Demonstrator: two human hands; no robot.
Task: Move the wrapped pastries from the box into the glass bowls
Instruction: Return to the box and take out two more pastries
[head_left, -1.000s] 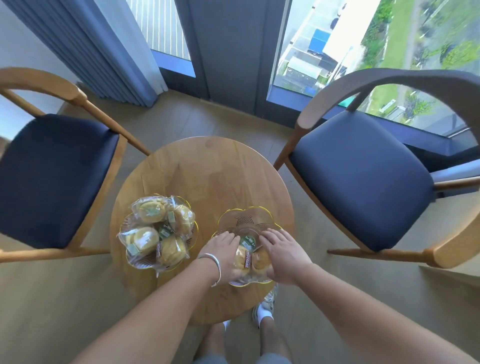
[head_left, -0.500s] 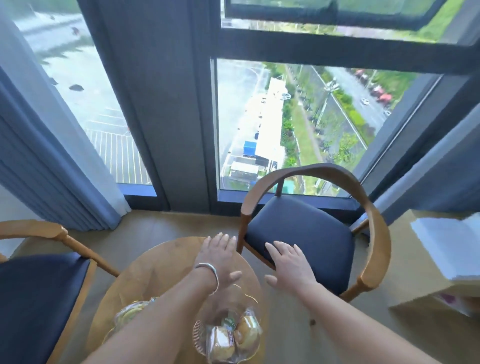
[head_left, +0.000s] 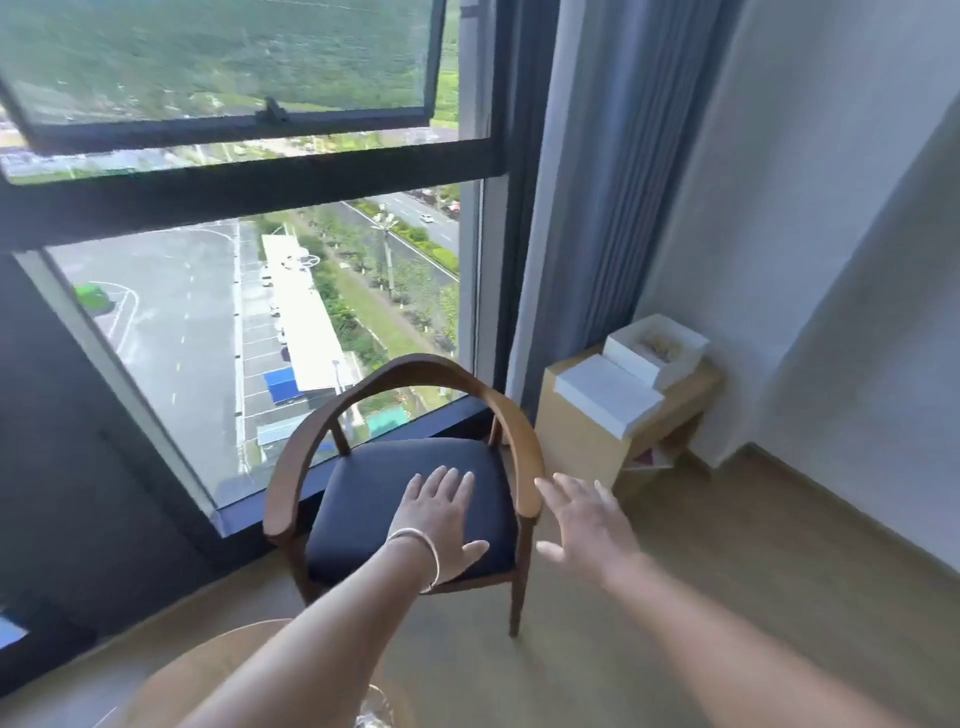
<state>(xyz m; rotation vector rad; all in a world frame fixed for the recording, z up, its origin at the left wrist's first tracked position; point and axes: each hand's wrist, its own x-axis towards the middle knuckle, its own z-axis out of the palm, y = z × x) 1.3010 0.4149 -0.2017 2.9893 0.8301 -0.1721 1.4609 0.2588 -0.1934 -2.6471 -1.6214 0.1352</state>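
The view has swung up from the worktop (head_left: 218, 670) toward the box (head_left: 655, 349), so another fetch seems underway. Left hand (head_left: 439, 519) and right hand (head_left: 584, 519), fingers spread and empty, hang over the chair (head_left: 405, 499). Beyond the chair, the white box sits open on a small cabinet (head_left: 582, 436); its contents are blurred.

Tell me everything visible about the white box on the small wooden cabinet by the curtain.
The white open cardboard box sits on top of the light wooden cabinet in the corner, between the blue-grey curtain and the white wall. Its flat white lid lies beside it on the cabinet top, nearer the camera. Something pale brown shows inside, too blurred to identify. Neither hand touches it.
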